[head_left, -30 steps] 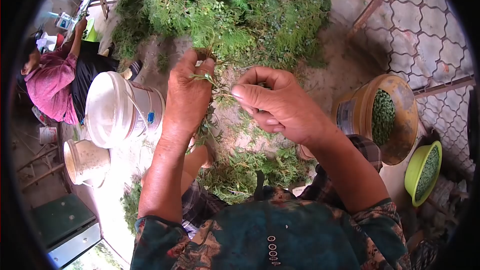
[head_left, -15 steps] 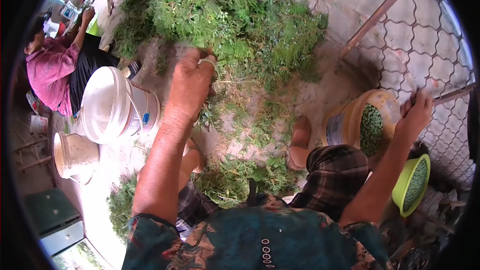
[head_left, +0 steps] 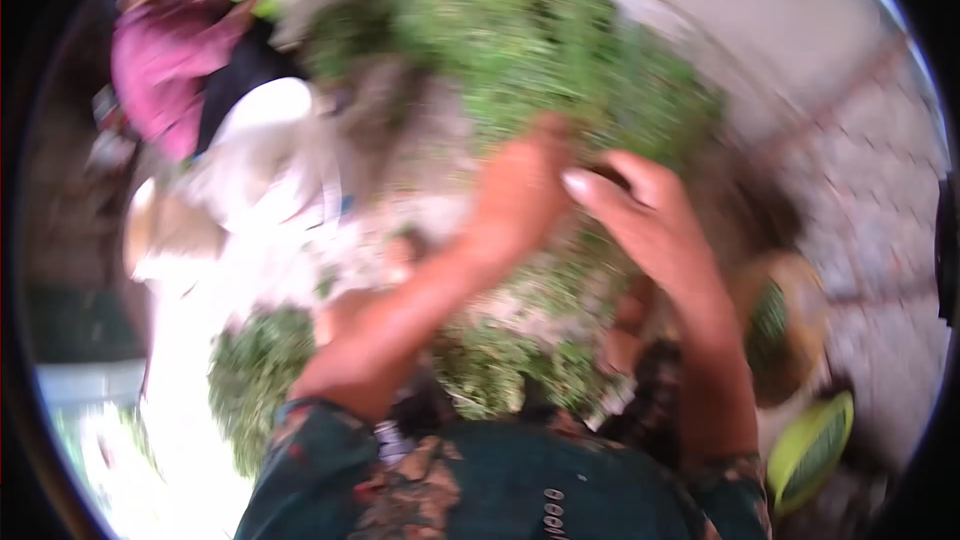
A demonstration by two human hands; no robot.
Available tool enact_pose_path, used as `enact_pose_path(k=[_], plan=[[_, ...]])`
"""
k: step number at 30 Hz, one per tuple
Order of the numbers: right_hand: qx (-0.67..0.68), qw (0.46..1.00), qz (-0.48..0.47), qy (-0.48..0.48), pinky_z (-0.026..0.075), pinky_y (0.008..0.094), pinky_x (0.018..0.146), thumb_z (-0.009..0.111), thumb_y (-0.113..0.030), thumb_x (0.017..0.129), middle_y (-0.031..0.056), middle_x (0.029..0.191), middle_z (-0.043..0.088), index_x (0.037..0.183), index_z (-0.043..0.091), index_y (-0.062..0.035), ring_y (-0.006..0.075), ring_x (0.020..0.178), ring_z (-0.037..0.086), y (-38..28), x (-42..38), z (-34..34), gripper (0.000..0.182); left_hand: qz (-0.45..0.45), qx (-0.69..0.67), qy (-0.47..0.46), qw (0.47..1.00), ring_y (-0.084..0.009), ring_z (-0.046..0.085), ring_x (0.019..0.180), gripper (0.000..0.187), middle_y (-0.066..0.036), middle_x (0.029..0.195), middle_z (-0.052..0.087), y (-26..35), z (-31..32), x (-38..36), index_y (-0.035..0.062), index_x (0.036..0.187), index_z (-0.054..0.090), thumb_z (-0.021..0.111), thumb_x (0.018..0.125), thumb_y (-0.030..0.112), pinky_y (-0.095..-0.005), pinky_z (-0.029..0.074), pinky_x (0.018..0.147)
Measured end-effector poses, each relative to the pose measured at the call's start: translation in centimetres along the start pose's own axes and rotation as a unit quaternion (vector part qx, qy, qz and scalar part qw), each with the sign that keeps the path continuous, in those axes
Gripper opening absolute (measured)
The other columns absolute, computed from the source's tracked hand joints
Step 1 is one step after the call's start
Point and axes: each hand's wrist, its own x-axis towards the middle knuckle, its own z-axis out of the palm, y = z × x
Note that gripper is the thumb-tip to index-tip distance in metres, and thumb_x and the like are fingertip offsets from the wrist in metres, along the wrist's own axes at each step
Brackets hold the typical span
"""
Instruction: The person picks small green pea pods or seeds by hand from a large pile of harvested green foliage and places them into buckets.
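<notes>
The view is smeared by motion. My left hand (head_left: 525,180) is closed, with its fingers turned toward the big pile of green sprigs (head_left: 500,30); what it holds is too blurred to make out. Close against it on the right is my right hand (head_left: 630,195), its thumb and fingers curled toward the left hand, contents unclear. Leafy scraps (head_left: 550,285) lie on the ground beneath both hands. At the right stands a yellowish bucket (head_left: 805,315) with small green pieces inside, and below it a lime-green bowl (head_left: 845,425) that also holds green pieces.
A large white bucket (head_left: 265,140) and a smaller pale bucket (head_left: 150,230) stand at the left. Behind them sits another person (head_left: 170,60) in a pink top. More greenery (head_left: 255,370) lies at the lower left, and a wall (head_left: 760,10) runs along the upper right.
My right hand has come from above the yellowish bucket to beside my left hand. My left hand appears farther right, and the whole view has shifted and blurred.
</notes>
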Motion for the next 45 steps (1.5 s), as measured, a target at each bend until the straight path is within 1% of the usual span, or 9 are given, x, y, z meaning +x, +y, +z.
enact_pose_path(k=[12, 18, 23, 30, 33, 37, 40, 41, 45], plan=[[0.136, 0.982, 0.038, 0.128, 0.022, 0.0165, 0.045, 0.057, -0.026, 0.089, -0.0065, 0.072, 0.043, 0.114, 0.053, -0.0055, -0.0008, 0.053, 0.031, 3.5, 3.8, 1.8, 0.032, -0.172, -0.080, 0.078, 0.979, -0.0406, 0.061, 0.069, 0.035, -0.024, 0.069, 0.060, -2.3, -0.2, 0.1, -0.0069, 0.098, 0.045, 0.060, 0.071, 0.010, -0.0444, 0.050, 0.060], [0.102, 0.988, 0.014, 0.117, 0.023, 0.0170, 0.051, 0.054, -0.030, 0.090, -0.0059, 0.079, 0.045, 0.113, 0.053, -0.0067, 0.0005, 0.057, 0.031, 7.3, 7.7, -0.4, 0.033, -0.081, -0.048, -0.077, 0.993, -0.0358, 0.060, 0.087, 0.103, -0.025, 0.095, 0.059, -2.2, -3.2, -1.5, -0.0148, 0.135, 0.005, 0.069, 0.063, 0.022, -0.0377, 0.049, 0.074], [0.107, 0.982, 0.031, 0.150, 0.026, 0.0180, 0.053, 0.054, -0.031, 0.090, -0.0060, 0.077, 0.042, 0.112, 0.054, -0.0070, 0.0010, 0.060, 0.033, 4.4, 8.2, 3.5, 0.032, -0.038, 0.191, 0.041, 0.980, -0.0254, 0.058, 0.073, 0.051, -0.018, 0.087, 0.061, -4.8, 2.6, -1.4, -0.0068, 0.118, 0.048, 0.057, 0.073, 0.017, -0.0373, 0.041, 0.059], [0.027, 0.990, -0.098, 0.102, 0.044, 0.0287, 0.073, 0.035, -0.013, 0.093, 0.0126, 0.137, 0.035, 0.133, 0.040, -0.0065, 0.0185, 0.088, 0.051, 8.5, 10.8, 1.3, 0.041, -0.061, 0.248, -0.020, 0.966, -0.0255, 0.055, 0.068, 0.030, -0.016, 0.078, 0.060, -5.4, 4.4, -1.0, 0.0061, 0.104, 0.062, 0.050, 0.077, 0.014, -0.0396, 0.038, 0.053], [0.061, 0.987, -0.100, 0.110, 0.041, 0.0287, 0.060, 0.047, -0.018, 0.090, 0.0122, 0.109, 0.045, 0.108, 0.046, -0.0038, 0.0162, 0.070, 0.049, 4.5, 8.6, 2.7, 0.023, -0.057, 0.459, 0.341, 0.819, -0.0260, 0.057, 0.069, 0.035, -0.019, 0.081, 0.060, -4.9, 6.8, -1.3, 0.0046, 0.108, 0.061, 0.050, 0.076, 0.015, -0.0408, 0.040, 0.053], [0.110, 0.978, -0.133, 0.115, 0.035, 0.0304, 0.047, 0.065, -0.024, 0.082, 0.0103, 0.071, 0.052, 0.077, 0.053, 0.0004, 0.0152, 0.050, 0.043, 2.9, 8.8, 4.4, 0.027, -0.037, 0.214, 0.123, 0.968, -0.0291, 0.058, 0.063, 0.033, -0.023, 0.075, 0.061, -5.5, 6.3, 0.5, 0.0017, 0.096, 0.065, 0.052, 0.071, 0.018, -0.0447, 0.043, 0.050], [0.074, 0.990, -0.102, 0.070, 0.035, 0.0298, 0.046, 0.067, -0.027, 0.080, 0.0083, 0.059, 0.048, 0.069, 0.054, 0.0011, 0.0155, 0.047, 0.042, 1.2, 7.7, 4.8, 0.033, 0.040, 0.726, 0.454, 0.515, -0.0323, 0.059, 0.060, 0.031, -0.025, 0.072, 0.060, -11.1, 12.1, 2.8, -0.0062, 0.077, 0.066, 0.053, 0.067, 0.020, -0.0477, 0.046, 0.054], [0.068, 0.988, -0.111, 0.087, 0.034, 0.0286, 0.047, 0.068, -0.029, 0.079, 0.0061, 0.053, 0.043, 0.063, 0.053, 0.0010, 0.0151, 0.048, 0.042, 0.7, 7.4, 5.5, 0.037, 0.113, 0.513, 0.317, 0.790, -0.0311, 0.059, 0.062, 0.031, -0.024, 0.073, 0.060, -10.4, 10.3, 2.7, -0.0075, 0.076, 0.065, 0.052, 0.067, 0.020, -0.0455, 0.047, 0.054], [0.042, 0.989, -0.118, 0.076, 0.034, 0.0283, 0.047, 0.066, -0.029, 0.080, 0.0063, 0.055, 0.044, 0.066, 0.054, 0.0016, 0.0149, 0.048, 0.041, -0.1, 6.8, 7.0, 0.036, 0.060, 0.187, -0.040, 0.980, -0.0259, 0.063, 0.077, 0.025, -0.012, 0.087, 0.065, -3.3, -4.6, -4.0, 0.0052, 0.091, 0.068, 0.051, 0.085, 0.023, -0.0395, 0.050, 0.066]])
